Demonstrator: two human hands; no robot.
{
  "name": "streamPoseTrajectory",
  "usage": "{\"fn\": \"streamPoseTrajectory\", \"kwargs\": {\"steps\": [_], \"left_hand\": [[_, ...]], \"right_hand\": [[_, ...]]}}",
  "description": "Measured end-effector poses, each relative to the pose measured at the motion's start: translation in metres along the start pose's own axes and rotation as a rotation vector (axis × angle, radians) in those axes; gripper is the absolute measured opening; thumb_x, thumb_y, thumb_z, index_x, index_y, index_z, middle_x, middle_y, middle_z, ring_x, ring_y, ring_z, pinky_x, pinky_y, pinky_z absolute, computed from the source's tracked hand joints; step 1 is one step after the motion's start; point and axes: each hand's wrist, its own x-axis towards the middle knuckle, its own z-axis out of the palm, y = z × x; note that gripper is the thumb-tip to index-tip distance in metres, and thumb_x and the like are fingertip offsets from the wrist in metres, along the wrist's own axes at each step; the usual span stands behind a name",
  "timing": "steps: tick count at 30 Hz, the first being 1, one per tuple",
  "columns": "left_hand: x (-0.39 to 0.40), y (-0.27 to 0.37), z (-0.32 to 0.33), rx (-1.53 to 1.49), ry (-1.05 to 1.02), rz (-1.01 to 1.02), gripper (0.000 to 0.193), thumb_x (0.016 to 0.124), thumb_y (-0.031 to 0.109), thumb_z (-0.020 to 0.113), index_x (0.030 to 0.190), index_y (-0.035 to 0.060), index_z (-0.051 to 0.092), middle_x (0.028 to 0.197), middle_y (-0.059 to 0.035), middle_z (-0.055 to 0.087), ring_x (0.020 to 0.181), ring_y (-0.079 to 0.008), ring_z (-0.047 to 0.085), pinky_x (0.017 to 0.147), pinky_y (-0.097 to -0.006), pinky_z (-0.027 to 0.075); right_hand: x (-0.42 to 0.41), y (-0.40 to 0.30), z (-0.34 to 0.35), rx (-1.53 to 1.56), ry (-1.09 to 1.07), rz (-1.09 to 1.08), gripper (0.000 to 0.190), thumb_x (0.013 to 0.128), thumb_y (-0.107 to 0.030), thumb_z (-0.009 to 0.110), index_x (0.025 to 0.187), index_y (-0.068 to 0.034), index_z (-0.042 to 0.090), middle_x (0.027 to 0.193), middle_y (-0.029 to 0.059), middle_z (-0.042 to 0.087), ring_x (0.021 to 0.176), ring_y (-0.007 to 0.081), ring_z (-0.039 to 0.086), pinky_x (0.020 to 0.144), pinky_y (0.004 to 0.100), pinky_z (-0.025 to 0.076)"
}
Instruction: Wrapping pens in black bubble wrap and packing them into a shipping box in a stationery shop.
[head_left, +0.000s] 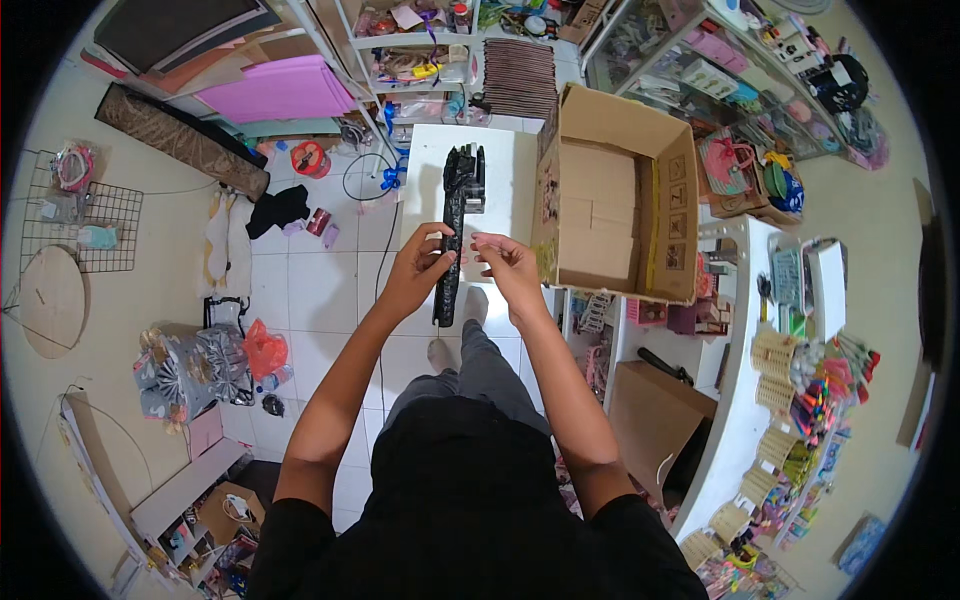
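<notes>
A long, narrow bundle wrapped in shiny black plastic (448, 289) extends over the near edge of a white tabletop (506, 165). My left hand (420, 266) grips it around the middle, thumb and fingers on its sides. Just to the right, my right hand (512, 268) is raised with bent fingers close to the bundle. Whether anything thin or clear lies between those fingertips is too small to tell. At the bundle's far end sits a dark object with grey parts (474, 180), its exact kind unclear.
An open cardboard box (600, 202) stands right of the bundle. White shelving (739, 315) with small goods runs along the right side. A black cable (385, 277) crosses the tiled floor at left, near a red round container (310, 160) and a black cloth (277, 211).
</notes>
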Motion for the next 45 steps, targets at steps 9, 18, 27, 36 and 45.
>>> {"fn": "streamPoseTrajectory", "kwargs": {"steps": [9,18,27,36,45], "left_hand": [[0.093,-0.073,-0.027,0.100,0.045,-0.128,0.039,0.111,0.000,0.067,0.145,0.0099,0.052,0.121,-0.0129,0.079,0.107,-0.0110,0.071,0.095,-0.0276,0.055],[0.114,-0.100,-0.028,0.137,0.067,-0.078,0.038,0.109,0.000,0.069,0.143,0.0088,0.056,0.106,-0.0053,0.073,0.102,-0.0104,0.067,0.097,-0.0303,0.053],[0.115,-0.111,-0.034,0.082,0.036,-0.059,0.038,0.109,-0.002,0.069,0.142,0.0092,0.055,0.113,-0.0064,0.075,0.107,-0.0111,0.067,0.101,-0.0308,0.052],[0.114,-0.118,-0.039,0.101,0.050,-0.029,0.037,0.107,-0.002,0.070,0.140,0.0099,0.057,0.100,-0.0022,0.073,0.096,-0.0079,0.065,0.099,-0.0293,0.051],[0.105,-0.119,-0.033,0.107,0.049,0.001,0.038,0.107,-0.001,0.070,0.141,0.0100,0.057,0.101,-0.0044,0.075,0.101,-0.0092,0.069,0.104,-0.0333,0.055]], "right_hand": [[0.145,0.068,-0.003,-0.207,0.326,-0.080,0.022,0.099,-0.019,0.084,0.114,-0.002,0.085,0.104,0.0100,0.082,0.083,0.0164,0.076,0.077,0.0317,0.060],[0.182,0.114,-0.009,-0.433,0.396,-0.198,0.024,0.086,-0.019,0.095,0.103,-0.004,0.087,0.099,0.0137,0.075,0.074,0.0233,0.075,0.070,0.0362,0.061],[0.194,0.118,-0.015,-0.102,0.279,0.047,0.011,0.096,-0.005,0.084,0.106,-0.002,0.087,0.100,0.0081,0.082,0.084,0.0143,0.075,0.079,0.0284,0.060],[0.176,0.093,-0.008,0.096,0.189,0.095,0.013,0.098,-0.010,0.084,0.105,0.001,0.085,0.092,0.0060,0.081,0.079,0.0123,0.070,0.077,0.0279,0.055],[0.166,0.107,-0.020,-0.083,0.215,0.277,0.013,0.099,-0.008,0.081,0.106,0.002,0.084,0.100,0.0083,0.082,0.087,0.0152,0.074,0.082,0.0297,0.058]]}}
